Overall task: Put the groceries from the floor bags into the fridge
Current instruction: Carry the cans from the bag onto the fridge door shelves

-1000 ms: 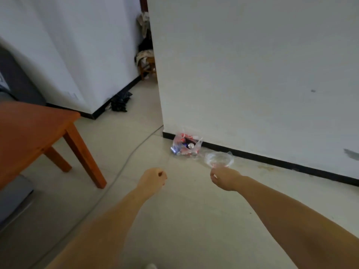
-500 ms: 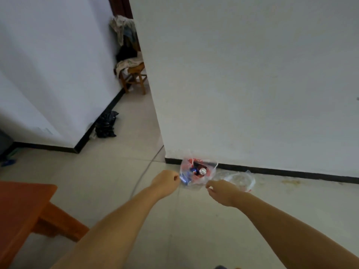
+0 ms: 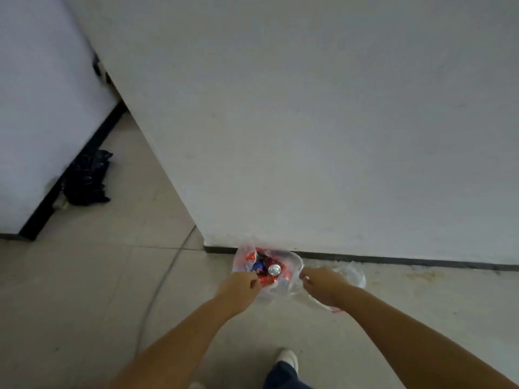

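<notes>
Half a second ago your hands were hanging short of the bag point(image 3: 289, 286); now both have reached it. Your left hand point(image 3: 238, 286) has its fingers curled onto the bag's left rim, and your right hand point(image 3: 323, 282) pinches the right rim, so the mouth is pulled open between them. The bag stands on the floor point(image 3: 84, 276) against the wall point(image 3: 309, 122) corner, and inside you see red and blue packs and a can point(image 3: 274, 269) with a silver top. A second, clear bag point(image 3: 352, 273) lies just behind your right hand. The brown table has left the view, and your shoe point(image 3: 288, 357) now shows below
</notes>
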A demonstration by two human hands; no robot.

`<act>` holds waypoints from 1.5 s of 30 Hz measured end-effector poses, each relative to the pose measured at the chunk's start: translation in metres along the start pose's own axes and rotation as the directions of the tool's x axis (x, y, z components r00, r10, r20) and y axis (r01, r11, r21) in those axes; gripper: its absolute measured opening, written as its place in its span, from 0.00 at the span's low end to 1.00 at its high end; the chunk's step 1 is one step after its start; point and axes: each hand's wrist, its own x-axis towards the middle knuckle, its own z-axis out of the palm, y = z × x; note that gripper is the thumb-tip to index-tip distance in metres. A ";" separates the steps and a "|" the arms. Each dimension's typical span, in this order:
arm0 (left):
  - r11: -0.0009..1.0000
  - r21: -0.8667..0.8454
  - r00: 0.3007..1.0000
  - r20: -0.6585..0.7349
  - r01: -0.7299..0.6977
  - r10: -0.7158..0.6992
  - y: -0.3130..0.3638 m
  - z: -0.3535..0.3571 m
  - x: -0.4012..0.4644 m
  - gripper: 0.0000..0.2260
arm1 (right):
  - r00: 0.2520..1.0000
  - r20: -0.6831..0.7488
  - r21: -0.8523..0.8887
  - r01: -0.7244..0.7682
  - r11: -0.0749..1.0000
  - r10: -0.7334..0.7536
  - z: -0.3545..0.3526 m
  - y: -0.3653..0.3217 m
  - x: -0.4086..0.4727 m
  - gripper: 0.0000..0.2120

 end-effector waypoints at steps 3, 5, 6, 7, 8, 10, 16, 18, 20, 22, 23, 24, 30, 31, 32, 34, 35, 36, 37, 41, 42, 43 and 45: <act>0.986 0.152 0.992 0.110 -0.071 0.054 -0.032 0.040 0.066 0.13 | 0.998 0.069 0.033 0.004 0.999 -0.007 0.041 0.013 0.068 0.16; 0.955 0.232 0.977 0.152 -0.184 0.151 -0.053 0.067 0.117 0.12 | 0.997 0.074 0.040 -0.007 0.999 0.004 0.075 0.025 0.120 0.16; 0.933 0.259 0.962 0.174 -0.249 0.209 -0.064 0.081 0.145 0.12 | 0.998 0.062 0.047 -0.007 0.999 0.005 0.094 0.031 0.147 0.16; 0.902 0.290 0.943 0.186 -0.321 0.276 -0.076 0.096 0.173 0.13 | 0.999 0.050 0.047 0.002 0.999 -0.004 0.114 0.037 0.175 0.15; 0.858 0.334 0.919 0.207 -0.389 0.336 -0.088 0.114 0.201 0.15 | 0.999 0.042 0.038 0.027 0.999 -0.029 0.135 0.044 0.201 0.16; 0.709 0.472 0.852 0.298 -0.524 0.430 -0.118 0.155 0.258 0.20 | 0.989 0.031 -0.039 0.147 0.988 -0.146 0.181 0.058 0.257 0.20; 0.312 0.655 0.725 0.606 -0.688 0.327 -0.219 0.276 0.371 0.31 | 0.912 0.240 -0.294 0.394 0.871 -0.331 0.322 0.094 0.385 0.43; 0.250 0.636 0.680 0.643 -0.730 0.352 -0.258 0.305 0.390 0.19 | 0.889 0.208 -0.248 0.452 0.857 -0.409 0.353 0.098 0.404 0.34; 0.209 0.619 0.638 0.635 -0.757 0.435 -0.289 0.321 0.407 0.12 | 0.870 0.195 -0.269 0.492 0.828 -0.453 0.365 0.106 0.415 0.26; 0.219 0.615 0.637 0.624 -0.758 0.452 -0.295 0.321 0.403 0.07 | 0.886 0.249 -0.370 0.459 0.808 -0.390 0.360 0.114 0.418 0.18; 0.341 0.593 0.683 0.602 -0.730 0.414 -0.291 0.314 0.400 0.06 | 0.897 0.271 -0.399 0.436 0.807 -0.350 0.354 0.114 0.417 0.16; 0.334 0.578 0.667 0.625 -0.744 0.406 -0.291 0.308 0.400 0.07 | 0.908 0.268 -0.421 0.412 0.808 -0.323 0.351 0.115 0.418 0.14; 0.471 0.423 0.630 0.437 -0.774 0.642 -0.320 0.291 0.388 0.08 | 0.915 0.286 -0.324 0.373 0.869 -0.286 0.338 0.108 0.425 0.11; 0.475 0.420 0.632 0.453 -0.774 0.629 -0.333 0.299 0.385 0.12 | 0.908 0.310 -0.317 0.378 0.870 -0.281 0.339 0.111 0.427 0.11; 0.463 0.396 0.609 0.487 -0.793 0.626 -0.345 0.309 0.383 0.16 | 0.900 0.339 -0.314 0.383 0.869 -0.274 0.342 0.114 0.428 0.11; 0.438 0.419 0.606 0.560 -0.795 0.564 -0.363 0.320 0.380 0.19 | 0.880 0.406 -0.309 0.384 0.870 -0.245 0.347 0.121 0.428 0.13; 0.481 0.427 0.639 0.587 -0.766 0.497 -0.370 0.321 0.381 0.20 | 0.874 0.436 -0.319 0.374 0.871 -0.216 0.350 0.125 0.426 0.15; 0.524 0.442 0.676 0.594 -0.727 0.436 -0.376 0.323 0.382 0.22 | 0.872 0.457 -0.345 0.358 0.868 -0.177 0.353 0.127 0.424 0.17; 0.602 0.432 0.709 0.611 -0.672 0.353 -0.377 0.321 0.382 0.24 | 0.871 0.471 -0.379 0.344 0.859 -0.141 0.356 0.131 0.422 0.20; 0.827 0.274 0.713 0.672 -0.492 0.201 -0.389 0.314 0.396 0.22 | 0.863 0.503 -0.396 0.283 0.874 -0.052 0.368 0.147 0.415 0.35; 0.878 0.237 0.716 0.681 -0.415 0.155 -0.391 0.312 0.399 0.19 | 0.869 0.492 -0.343 0.245 0.907 -0.048 0.369 0.154 0.412 0.37; 0.922 0.205 0.732 0.672 -0.328 0.111 -0.391 0.309 0.402 0.16 | 0.880 0.473 -0.280 0.194 0.940 -0.040 0.367 0.160 0.410 0.38; 0.992 0.073 0.818 0.574 -0.104 0.043 -0.388 0.300 0.408 0.12 | 0.909 0.417 -0.083 0.042 0.996 -0.004 0.356 0.166 0.409 0.34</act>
